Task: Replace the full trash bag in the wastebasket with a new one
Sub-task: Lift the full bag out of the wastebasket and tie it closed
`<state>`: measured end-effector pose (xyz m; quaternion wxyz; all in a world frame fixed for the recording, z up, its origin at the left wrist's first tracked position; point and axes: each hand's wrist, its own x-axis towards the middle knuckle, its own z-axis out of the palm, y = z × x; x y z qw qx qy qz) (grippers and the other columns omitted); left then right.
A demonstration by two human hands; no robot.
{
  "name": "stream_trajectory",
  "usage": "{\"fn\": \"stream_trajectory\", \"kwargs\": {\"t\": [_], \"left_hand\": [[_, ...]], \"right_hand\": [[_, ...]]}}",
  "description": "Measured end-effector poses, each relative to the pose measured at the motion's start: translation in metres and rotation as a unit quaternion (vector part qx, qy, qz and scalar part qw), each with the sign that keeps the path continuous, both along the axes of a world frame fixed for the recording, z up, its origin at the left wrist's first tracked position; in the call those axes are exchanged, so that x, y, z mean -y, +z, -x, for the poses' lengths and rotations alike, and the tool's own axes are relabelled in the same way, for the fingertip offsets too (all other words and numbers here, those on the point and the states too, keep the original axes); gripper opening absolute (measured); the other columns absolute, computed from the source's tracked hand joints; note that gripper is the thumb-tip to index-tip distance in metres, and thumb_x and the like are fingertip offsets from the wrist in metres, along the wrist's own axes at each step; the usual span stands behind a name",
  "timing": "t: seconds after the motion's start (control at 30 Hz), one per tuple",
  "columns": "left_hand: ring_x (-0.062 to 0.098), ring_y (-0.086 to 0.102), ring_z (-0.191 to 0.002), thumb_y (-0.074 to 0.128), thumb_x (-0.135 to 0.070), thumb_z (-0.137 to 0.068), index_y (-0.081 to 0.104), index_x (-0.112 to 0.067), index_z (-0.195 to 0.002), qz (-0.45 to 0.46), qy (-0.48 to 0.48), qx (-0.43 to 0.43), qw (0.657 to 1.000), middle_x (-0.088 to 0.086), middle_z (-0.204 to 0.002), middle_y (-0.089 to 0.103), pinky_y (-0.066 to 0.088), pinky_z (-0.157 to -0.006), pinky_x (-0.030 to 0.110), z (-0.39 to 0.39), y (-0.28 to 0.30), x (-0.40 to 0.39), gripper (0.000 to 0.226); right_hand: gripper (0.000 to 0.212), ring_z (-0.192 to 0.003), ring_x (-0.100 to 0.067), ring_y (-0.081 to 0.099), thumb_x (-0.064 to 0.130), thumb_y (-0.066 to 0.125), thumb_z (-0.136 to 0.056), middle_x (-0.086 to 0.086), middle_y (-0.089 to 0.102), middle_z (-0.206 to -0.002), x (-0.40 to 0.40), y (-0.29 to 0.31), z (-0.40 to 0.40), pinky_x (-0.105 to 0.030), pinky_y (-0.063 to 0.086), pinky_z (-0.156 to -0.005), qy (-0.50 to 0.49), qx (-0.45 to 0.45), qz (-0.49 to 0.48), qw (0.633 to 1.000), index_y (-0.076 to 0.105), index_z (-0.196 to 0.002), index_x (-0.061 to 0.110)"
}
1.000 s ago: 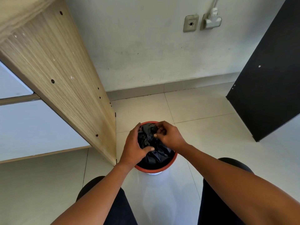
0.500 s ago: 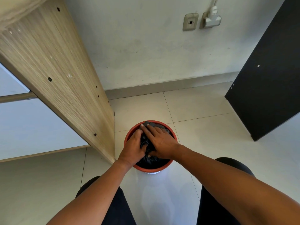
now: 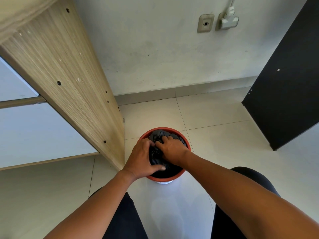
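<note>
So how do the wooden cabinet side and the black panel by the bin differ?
The wooden cabinet side is pale with a striped grain; the black panel is plain and dark. The cabinet side stands left of the wastebasket, close beside it; the black panel stands to the right, well apart from it. Both stand on the tiled floor and show small fittings on their faces.

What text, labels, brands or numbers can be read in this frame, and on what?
None can be read.
Wastebasket, black bag, wooden shelf, dark panel: no print shows.
Wall plate and plug: no lettering shows; any would be too small to tell.
</note>
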<state>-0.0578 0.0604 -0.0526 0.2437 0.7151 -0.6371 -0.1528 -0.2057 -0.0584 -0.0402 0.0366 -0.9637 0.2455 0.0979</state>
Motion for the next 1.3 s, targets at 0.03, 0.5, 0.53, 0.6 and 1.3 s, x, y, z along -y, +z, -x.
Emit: {"fn": "stream_trajectory", "kwargs": {"t": [0.03,0.5,0.53,0.6,1.3], "left_hand": [[0.024,0.034,-0.143,0.081,-0.075,-0.054,0.033,-0.02,-0.143,-0.033,-0.005,0.035,0.999,0.002,-0.147,0.038,0.034,-0.12,0.043,0.002,-0.003,-0.002,0.115],[0.025,-0.034,-0.151,0.075,-0.092,-0.039,-0.028,-0.03,-0.157,-0.193,-0.006,0.005,0.981,0.003,-0.165,-0.034,-0.008,-0.126,0.05,-0.004,-0.008,-0.008,0.169],[0.026,-0.032,-0.151,0.075,-0.093,-0.039,-0.028,-0.031,-0.157,-0.187,-0.002,0.006,0.982,0.003,-0.166,-0.032,-0.006,-0.127,0.051,-0.004,-0.007,-0.007,0.169],[0.027,-0.027,-0.154,0.076,-0.092,-0.039,-0.028,-0.032,-0.156,-0.173,0.006,0.008,0.985,0.003,-0.167,-0.028,-0.001,-0.127,0.052,-0.004,-0.005,-0.002,0.168],[0.024,0.001,-0.159,0.093,-0.071,-0.032,-0.028,-0.045,-0.153,-0.096,0.104,-0.086,0.986,0.005,-0.172,-0.007,0.02,-0.125,0.054,-0.021,0.044,0.036,0.172]], "right_hand": [[0.054,-0.116,-0.036,0.057,0.036,0.054,-0.1,-0.02,0.052,-0.136,0.001,0.002,-0.001,-0.046,0.055,-0.09,-0.001,-0.002,-0.005,1.0,0.037,-0.149,0.02],[0.043,-0.099,-0.028,0.067,0.031,0.048,-0.103,-0.011,0.067,-0.119,0.007,0.007,0.002,-0.036,0.055,-0.082,0.018,0.035,-0.054,0.998,0.042,-0.143,0.017],[0.042,-0.099,-0.028,0.067,0.031,0.047,-0.103,-0.011,0.068,-0.121,0.008,0.007,0.002,-0.037,0.056,-0.084,0.015,0.044,-0.058,0.997,0.042,-0.143,0.018],[0.044,-0.105,-0.03,0.067,0.03,0.046,-0.104,-0.011,0.066,-0.126,0.01,0.007,0.003,-0.039,0.056,-0.089,0.003,0.06,-0.066,0.996,0.042,-0.146,0.019],[0.054,-0.094,-0.037,0.064,0.026,0.05,-0.094,-0.017,0.071,-0.11,0.059,0.104,-0.002,-0.042,0.055,-0.078,-0.078,0.163,-0.073,0.981,0.045,-0.148,0.019]]}}
